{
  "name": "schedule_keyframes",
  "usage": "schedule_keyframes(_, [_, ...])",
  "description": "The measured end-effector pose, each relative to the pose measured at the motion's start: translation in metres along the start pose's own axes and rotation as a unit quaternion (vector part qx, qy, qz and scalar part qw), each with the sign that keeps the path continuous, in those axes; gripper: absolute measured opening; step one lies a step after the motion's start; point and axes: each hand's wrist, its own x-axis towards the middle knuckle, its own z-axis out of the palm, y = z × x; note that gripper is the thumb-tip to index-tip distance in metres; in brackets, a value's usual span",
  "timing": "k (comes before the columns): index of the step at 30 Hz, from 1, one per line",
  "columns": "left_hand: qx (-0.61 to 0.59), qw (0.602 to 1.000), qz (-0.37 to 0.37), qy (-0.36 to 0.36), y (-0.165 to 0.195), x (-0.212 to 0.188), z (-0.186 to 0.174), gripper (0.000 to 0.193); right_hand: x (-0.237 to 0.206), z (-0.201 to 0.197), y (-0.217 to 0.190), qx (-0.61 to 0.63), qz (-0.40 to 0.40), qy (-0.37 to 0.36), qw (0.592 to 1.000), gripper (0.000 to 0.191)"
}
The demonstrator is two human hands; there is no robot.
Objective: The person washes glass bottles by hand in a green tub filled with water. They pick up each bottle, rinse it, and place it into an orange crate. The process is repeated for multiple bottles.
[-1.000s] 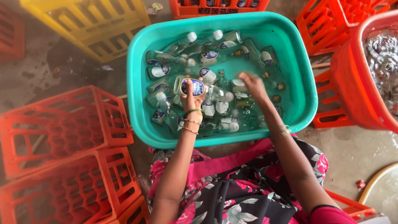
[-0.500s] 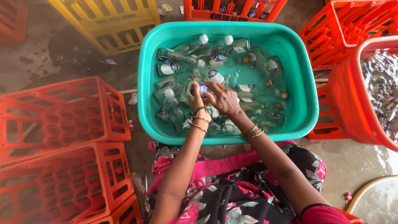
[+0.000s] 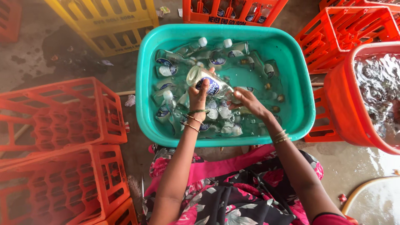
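A teal plastic tub holds water and several clear glass bottles with blue and white labels. My left hand grips one such bottle by its body, lifted above the water and lying nearly flat, its base pointing up and left. My right hand holds the neck end of the same bottle just over the water. Bangles circle both wrists.
Orange crates stand stacked at my left and more at the right. A yellow crate sits at the back left. An orange tub of water is at the right. A crate with bottles stands behind the teal tub.
My left hand has raised the bottle out of the water and tipped it sideways. My right hand has moved from the other bottles to this bottle's neck.
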Motion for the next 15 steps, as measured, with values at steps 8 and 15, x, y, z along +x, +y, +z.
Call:
schedule_keyframes(8, [0.044,0.996,0.036,-0.074,-0.010,0.004,0.007,0.064,-0.025,0.012,0.001,-0.045,-0.011,0.052,0.998,0.065])
schedule_keyframes(15, [0.137,0.968,0.115,-0.177,-0.032,-0.017,0.012,0.077,-0.004,0.042,0.019,0.239,0.038,0.153,0.958,0.049])
